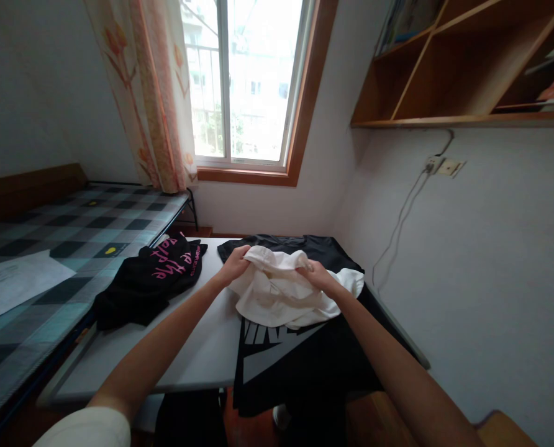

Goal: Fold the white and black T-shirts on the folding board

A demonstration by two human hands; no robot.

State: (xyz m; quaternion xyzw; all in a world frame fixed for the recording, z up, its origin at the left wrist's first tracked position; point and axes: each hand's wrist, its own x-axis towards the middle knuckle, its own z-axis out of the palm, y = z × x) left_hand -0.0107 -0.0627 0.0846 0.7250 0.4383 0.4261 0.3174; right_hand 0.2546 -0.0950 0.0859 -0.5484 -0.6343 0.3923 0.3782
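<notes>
A crumpled white garment (pixel 281 292), perhaps a shirt, is stretched between my two hands over the table. Its upper left edge is pinched by my left hand (pixel 236 262), fingers closed. On the other side, my right hand (pixel 315 275) grips the upper right edge, its fingertips partly hidden in the cloth. Beneath the white cloth lies a black T-shirt (pixel 300 366) with grey lettering and a swoosh print, spread flat and hanging over the table's near edge. To the left, a rumpled black garment (pixel 151 282) with pink lettering rests on the table.
The white table (pixel 197 347) stands against the right wall. A bed (pixel 95 217) with a checked cover and a paper sheet (pixel 20 279) is on the left. Wooden shelves (pixel 445 118) hang at upper right; cables (pixel 400 217) run down from a socket (pixel 435 164).
</notes>
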